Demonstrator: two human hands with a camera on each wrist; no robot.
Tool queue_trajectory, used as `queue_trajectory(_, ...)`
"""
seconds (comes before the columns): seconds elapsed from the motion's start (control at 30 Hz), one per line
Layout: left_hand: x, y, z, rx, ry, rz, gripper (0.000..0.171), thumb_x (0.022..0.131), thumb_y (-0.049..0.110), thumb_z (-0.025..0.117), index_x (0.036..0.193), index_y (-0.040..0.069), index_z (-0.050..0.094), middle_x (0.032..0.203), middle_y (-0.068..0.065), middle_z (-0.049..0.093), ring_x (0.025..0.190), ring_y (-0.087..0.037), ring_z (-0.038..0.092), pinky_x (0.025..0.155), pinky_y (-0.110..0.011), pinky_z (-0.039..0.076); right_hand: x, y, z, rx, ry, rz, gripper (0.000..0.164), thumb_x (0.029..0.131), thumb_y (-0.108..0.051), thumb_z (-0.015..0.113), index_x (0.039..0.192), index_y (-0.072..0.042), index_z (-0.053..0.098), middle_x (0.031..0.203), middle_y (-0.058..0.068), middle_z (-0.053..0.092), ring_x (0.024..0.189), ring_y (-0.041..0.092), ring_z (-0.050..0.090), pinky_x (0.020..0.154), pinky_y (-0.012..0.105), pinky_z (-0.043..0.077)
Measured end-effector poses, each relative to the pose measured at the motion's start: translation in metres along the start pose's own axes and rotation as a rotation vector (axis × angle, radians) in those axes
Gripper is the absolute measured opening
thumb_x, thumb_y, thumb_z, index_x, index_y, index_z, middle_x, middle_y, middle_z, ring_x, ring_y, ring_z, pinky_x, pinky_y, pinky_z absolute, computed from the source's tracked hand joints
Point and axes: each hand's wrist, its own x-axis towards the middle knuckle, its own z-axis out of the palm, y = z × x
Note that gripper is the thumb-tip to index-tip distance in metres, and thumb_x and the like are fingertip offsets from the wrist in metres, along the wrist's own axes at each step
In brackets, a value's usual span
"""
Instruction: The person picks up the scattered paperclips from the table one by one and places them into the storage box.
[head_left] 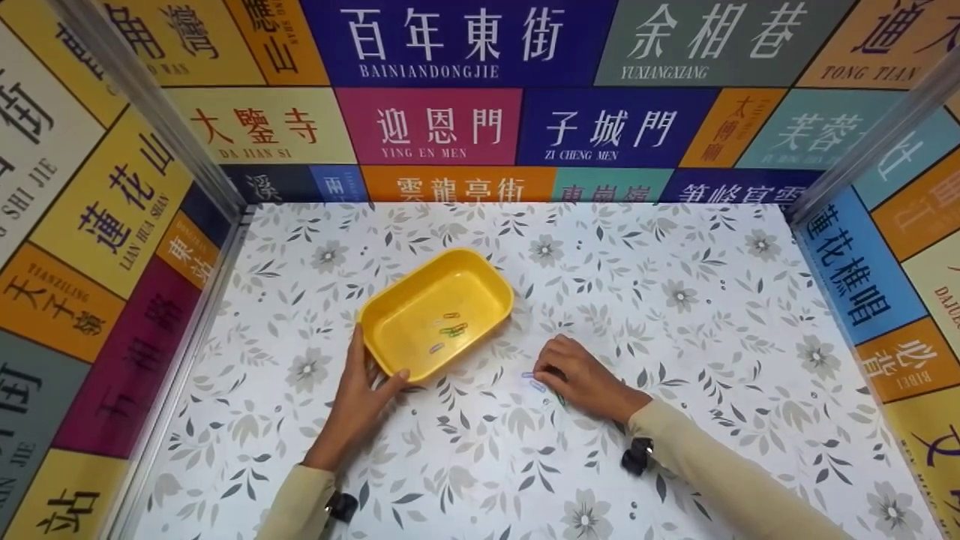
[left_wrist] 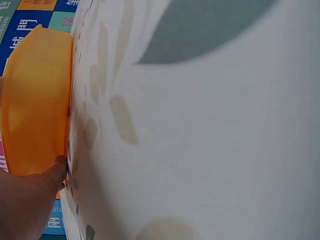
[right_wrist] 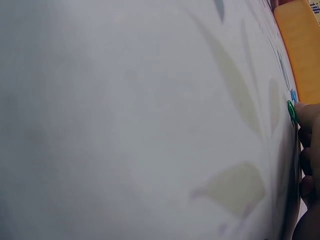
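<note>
Sign-printed panels (head_left: 429, 125) enclose the floral tabletop (head_left: 675, 330). On it, my left hand (head_left: 365, 397) grips the yellow tray (head_left: 409, 330); my right hand (head_left: 577, 376) curls at nearby paper clips (head_left: 538, 385), pinch indeterminable.

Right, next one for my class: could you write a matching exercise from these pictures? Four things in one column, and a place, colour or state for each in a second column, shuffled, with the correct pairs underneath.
Things
1. Left hand
2. Right hand
3. Yellow tray
4. Floral surface

Places, colours and states
A. White, with grey leaves and flowers
B. At the loose paper clips, to the right of the tray in the head view
C. Has several small clips lying inside it
D. Touching the tray's near-left corner from outside

Right pairs: 1-D, 2-B, 3-C, 4-A
</note>
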Motion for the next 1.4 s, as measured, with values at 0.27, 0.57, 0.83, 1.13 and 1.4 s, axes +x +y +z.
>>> queue_trajectory(0.27,0.000,0.002,0.000,0.018,0.001,0.021,0.116,0.103,0.018,0.081,0.178,0.023,-0.007,0.185,-0.006,0.002,0.167,-0.032,0.026,0.132,-0.038,0.031,0.000,0.000,0.001,-0.014,-0.003,0.029,0.012,0.100,-0.009,0.082,0.097,-0.014,0.072,0.097,-0.003,0.063,0.093,0.014,0.054,0.085,0.031,0.047)
queue_trajectory(0.57,0.000,0.000,0.000,0.020,0.004,-0.004,0.116,0.103,0.021,0.081,0.178,0.026,-0.007,0.186,-0.003,0.001,0.167,-0.030,0.026,0.133,-0.040,0.029,-0.001,-0.001,0.001,0.069,0.007,0.085,0.014,0.100,-0.005,0.081,0.095,-0.013,0.071,0.094,-0.003,0.062,0.092,0.015,0.054,0.081,0.029,0.047)
queue_trajectory(0.83,0.000,0.000,0.000,0.009,0.008,0.009,0.116,0.103,0.022,0.081,0.179,0.026,-0.006,0.185,-0.003,0.001,0.167,-0.030,0.026,0.134,-0.041,0.028,0.001,-0.005,-0.006,0.206,0.004,0.184,0.010,0.101,-0.008,0.080,0.096,-0.014,0.074,0.096,-0.002,0.065,0.094,0.018,0.060,0.082,0.024,0.051)
queue_trajectory(1.13,0.000,0.001,-0.001,0.012,0.006,0.034,0.117,0.102,0.020,0.082,0.178,0.019,-0.006,0.185,-0.010,0.002,0.166,-0.036,0.027,0.132,-0.043,0.031,0.007,-0.012,-0.012,0.400,0.057,0.338,0.007,0.099,0.000,0.080,0.096,-0.006,0.077,0.096,0.010,0.072,0.091,0.018,0.061,0.082,0.016,0.050)
queue_trajectory(1.4,0.001,-0.001,0.000,0.005,0.010,0.023,0.117,0.102,0.021,0.082,0.179,0.021,-0.006,0.185,-0.008,0.002,0.166,-0.034,0.026,0.132,-0.040,0.030,0.011,-0.015,-0.017,0.499,0.048,0.426,0.001,0.100,0.002,0.077,0.101,0.003,0.076,0.098,0.017,0.072,0.091,0.012,0.062,0.083,0.017,0.052)
